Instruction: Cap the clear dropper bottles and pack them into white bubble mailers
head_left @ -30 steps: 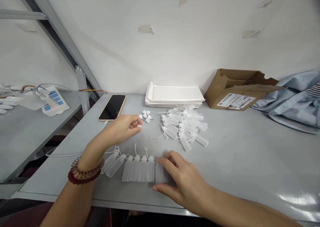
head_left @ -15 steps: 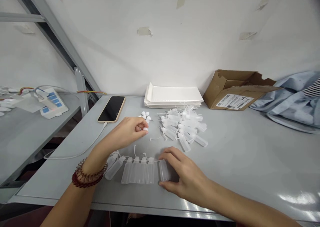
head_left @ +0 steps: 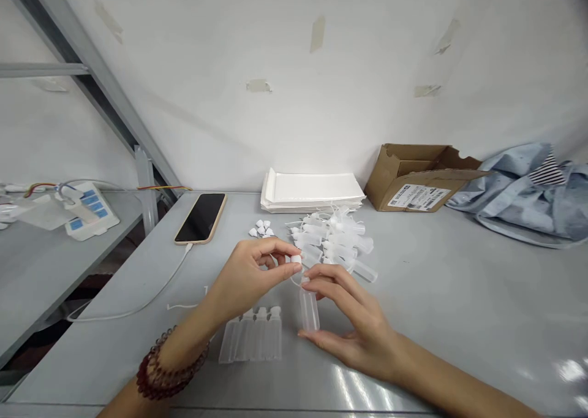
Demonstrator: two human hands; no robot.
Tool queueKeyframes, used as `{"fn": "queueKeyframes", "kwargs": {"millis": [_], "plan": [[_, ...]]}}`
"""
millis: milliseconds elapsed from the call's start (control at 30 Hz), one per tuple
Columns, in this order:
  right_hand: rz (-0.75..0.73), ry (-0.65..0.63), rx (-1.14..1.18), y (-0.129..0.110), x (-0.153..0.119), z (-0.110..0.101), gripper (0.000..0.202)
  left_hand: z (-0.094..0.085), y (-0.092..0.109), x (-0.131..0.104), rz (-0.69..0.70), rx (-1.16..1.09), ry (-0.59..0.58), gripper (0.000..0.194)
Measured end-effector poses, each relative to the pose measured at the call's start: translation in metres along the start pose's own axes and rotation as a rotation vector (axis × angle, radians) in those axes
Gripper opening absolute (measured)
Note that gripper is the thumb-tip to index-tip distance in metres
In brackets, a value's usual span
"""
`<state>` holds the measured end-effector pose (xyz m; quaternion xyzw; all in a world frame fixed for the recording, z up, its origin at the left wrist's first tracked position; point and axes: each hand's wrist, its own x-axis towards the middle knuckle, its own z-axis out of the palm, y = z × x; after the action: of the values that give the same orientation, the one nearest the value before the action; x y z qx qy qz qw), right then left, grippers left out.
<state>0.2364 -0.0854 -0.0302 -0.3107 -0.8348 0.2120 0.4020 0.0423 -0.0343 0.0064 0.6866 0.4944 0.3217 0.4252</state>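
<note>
The left grip (head_left: 264, 277) pinches, thumb (head_left: 280, 275) opposite forefinger (head_left: 281, 247). The right grip (head_left: 356, 311) curves, thumb spread from fingers (head_left: 335, 290). Both forearms (head_left: 436, 366) slant inward.

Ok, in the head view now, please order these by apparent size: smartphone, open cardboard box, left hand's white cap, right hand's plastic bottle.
Largest to smallest:
Open cardboard box
Smartphone
Plastic bottle in the right hand
White cap in the left hand
</note>
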Motion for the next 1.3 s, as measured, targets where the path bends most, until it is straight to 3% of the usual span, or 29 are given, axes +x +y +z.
{"fn": "queueKeyframes", "kwargs": {"millis": [100, 167, 400, 700, 900, 1100, 1300], "plan": [[0.012, -0.015, 0.005, -0.001, -0.001, 0.0, 0.045, 0.004, 0.003, -0.004, 0.16, 0.118, 0.149, 0.013], [0.015, -0.004, -0.001, -0.001, -0.002, 0.001, 0.045, 0.006, 0.005, -0.006, 0.237, 0.131, 0.172, 0.012], [-0.016, 0.019, -0.019, 0.0, -0.003, 0.002, 0.049, 0.007, 0.007, -0.01, 0.161, 0.126, 0.062, 0.011], [-0.039, 0.043, -0.008, -0.002, -0.003, 0.0, 0.052, 0.002, 0.006, -0.012, 0.252, 0.103, -0.036, 0.016], [-0.07, 0.048, -0.003, -0.003, -0.004, 0.0, 0.051, -0.003, 0.007, -0.011, 0.146, -0.021, -0.141, 0.016], [-0.172, -0.006, 0.042, -0.004, -0.004, -0.001, 0.05, -0.009, 0.01, -0.006, -0.125, -0.333, -0.336, 0.014], [-0.188, 0.003, 0.08, -0.007, -0.003, -0.003, 0.051, -0.007, 0.007, -0.005, -0.189, -0.537, -0.318, 0.013]]}}
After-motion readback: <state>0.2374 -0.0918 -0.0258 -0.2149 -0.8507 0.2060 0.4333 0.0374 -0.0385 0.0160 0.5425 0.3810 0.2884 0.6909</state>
